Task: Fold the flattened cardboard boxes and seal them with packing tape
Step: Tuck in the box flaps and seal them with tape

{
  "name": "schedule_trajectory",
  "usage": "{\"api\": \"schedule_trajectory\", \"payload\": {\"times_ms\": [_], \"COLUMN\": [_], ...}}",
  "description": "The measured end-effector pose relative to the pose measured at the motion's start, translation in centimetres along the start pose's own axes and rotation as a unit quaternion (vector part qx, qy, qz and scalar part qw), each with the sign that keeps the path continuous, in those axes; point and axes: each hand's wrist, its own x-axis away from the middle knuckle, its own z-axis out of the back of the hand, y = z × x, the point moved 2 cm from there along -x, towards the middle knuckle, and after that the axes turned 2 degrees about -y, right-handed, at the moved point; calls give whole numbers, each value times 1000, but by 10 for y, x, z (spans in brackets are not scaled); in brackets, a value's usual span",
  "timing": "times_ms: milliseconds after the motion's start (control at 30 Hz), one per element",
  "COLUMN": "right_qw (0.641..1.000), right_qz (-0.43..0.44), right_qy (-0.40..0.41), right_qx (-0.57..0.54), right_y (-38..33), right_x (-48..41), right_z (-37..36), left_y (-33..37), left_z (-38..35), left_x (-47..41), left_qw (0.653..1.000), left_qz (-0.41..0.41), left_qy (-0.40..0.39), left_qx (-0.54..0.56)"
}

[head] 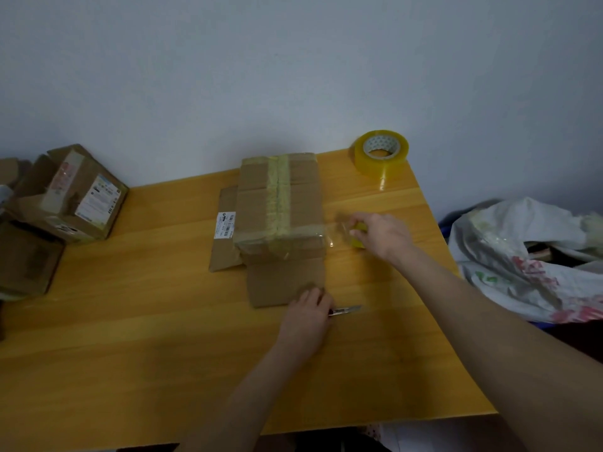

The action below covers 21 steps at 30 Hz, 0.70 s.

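Observation:
A cardboard box (277, 207) stands mid-table with old yellowish tape down its top seam and its flaps spread flat on the wood. My right hand (378, 234) grips a small yellow tape roll (359, 238) just right of the box; a clear strip stretches from it onto the box's near right corner. My left hand (306, 316) rests at the near flap's edge and holds a small utility knife (346, 310), whose blade end points right. A large roll of packing tape (380, 156) lies at the table's back right corner.
The wooden table (130, 321) meets a pale wall at the back. Several used cardboard boxes (65, 197) are stacked at the left edge. A crumpled white plastic bag (528, 256) lies beyond the table's right edge.

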Motion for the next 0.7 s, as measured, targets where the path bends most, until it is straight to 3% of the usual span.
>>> {"api": "schedule_trajectory", "payload": {"times_ms": [100,267,367,700], "right_qw": [1000,1000,999,999], "right_qz": [-3,-16,-22,-9], "right_qy": [6,19,29,44], "right_qx": [-5,-12,-19,8], "right_y": [-1,-2,-3,-6], "right_x": [-2,-4,-5,-7], "right_z": [-1,-2,-5,-9], "left_y": [-1,9,16,23], "left_z": [-1,50,68,74], "left_x": [0,-9,-26,-53], "left_qw": [999,970,959,970], "left_qz": [36,153,201,207], "left_qy": [41,141,130,75], "left_qx": [4,129,152,100]}}
